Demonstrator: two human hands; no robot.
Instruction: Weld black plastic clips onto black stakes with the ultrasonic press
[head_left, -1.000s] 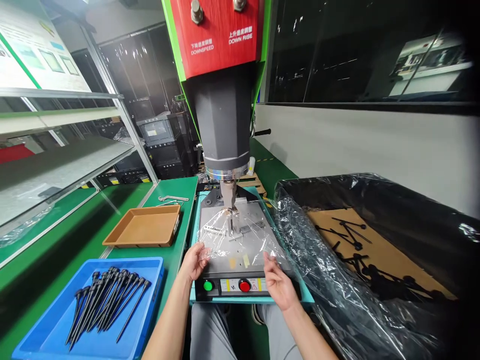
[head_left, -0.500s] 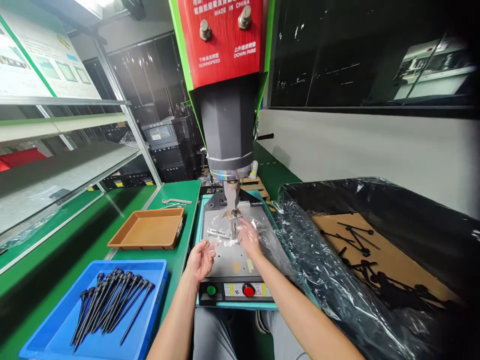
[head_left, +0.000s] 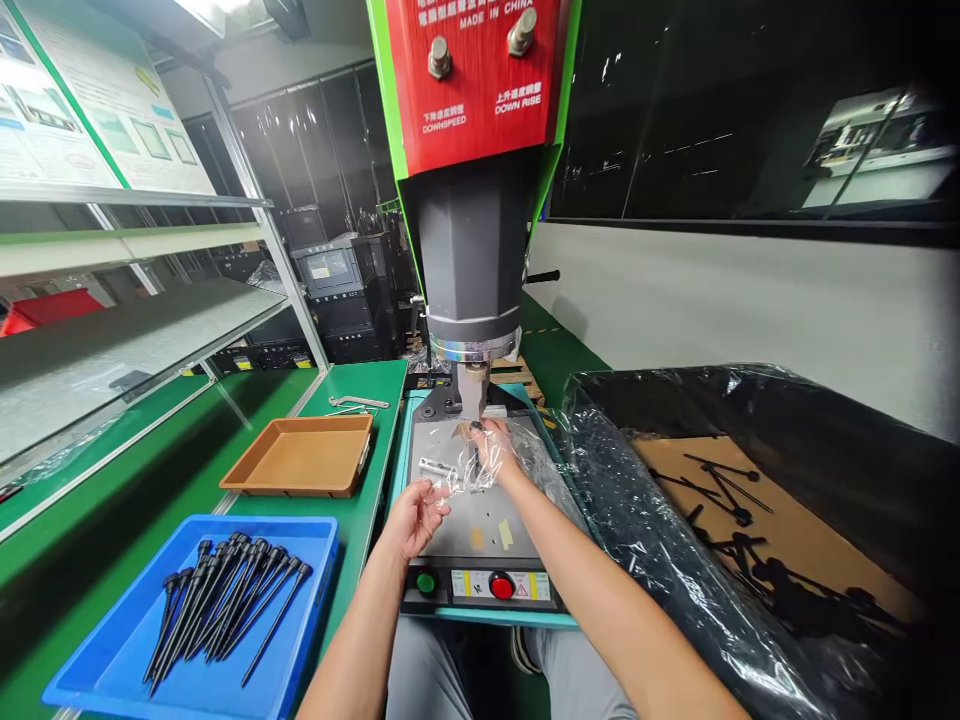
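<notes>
A crumpled clear plastic film (head_left: 463,470) lies over the grey base plate (head_left: 480,515) of a press machine, under its metal horn (head_left: 473,388). My left hand (head_left: 412,518) pinches the film's near left edge above the plate. My right hand (head_left: 495,447) reaches further in, its fingers closed on the film next to a small black part standing at the fixture below the horn. A green button (head_left: 426,582) and a red button (head_left: 500,586) sit on the machine's front panel, close to my forearms.
A blue tray (head_left: 105,660) with several black pins (head_left: 225,605) stands at the near left. Behind it is a brown tray (head_left: 300,457). At the right a box lined with black plastic (head_left: 675,560) holds more black parts on cardboard (head_left: 780,520). Shelves run along the left.
My right hand has moved from the plate's near right corner forward to the fixture under the horn, bunching the film up. My left hand stays at the film's left edge.
</notes>
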